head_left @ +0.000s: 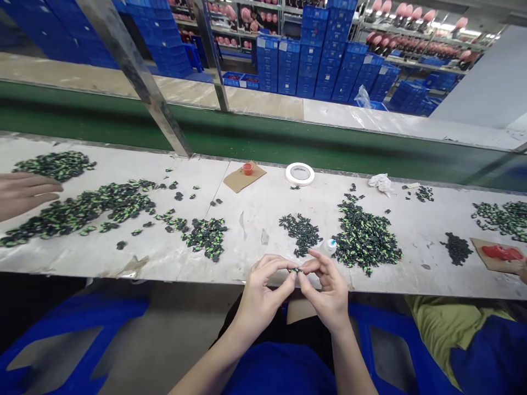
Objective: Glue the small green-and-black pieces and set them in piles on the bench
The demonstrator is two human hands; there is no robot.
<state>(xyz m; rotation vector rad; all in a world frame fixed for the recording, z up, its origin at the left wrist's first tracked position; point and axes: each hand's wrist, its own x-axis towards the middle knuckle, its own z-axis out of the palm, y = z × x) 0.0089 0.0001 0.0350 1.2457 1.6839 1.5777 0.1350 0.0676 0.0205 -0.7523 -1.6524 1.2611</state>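
Note:
My left hand point(263, 291) and my right hand point(327, 288) meet at the near edge of the white workbench point(255, 203). Between their fingertips they pinch one small dark green-and-black piece point(297, 270). Just beyond the hands lie a small heap of dark pieces point(301, 232) and a bigger heap of green-and-black pieces point(364, 236). A small white bottle point(329, 246) lies between the two heaps, close to my right fingers.
More heaps point(102, 206) lie to the left, where another person's hand point(22, 192) rests. A tape roll point(300, 174), a red cap on cardboard point(247, 169) and crumpled paper point(381, 182) sit at the back. A green conveyor belt point(263, 137) runs behind; a co-worker's leg point(448, 323) is at right.

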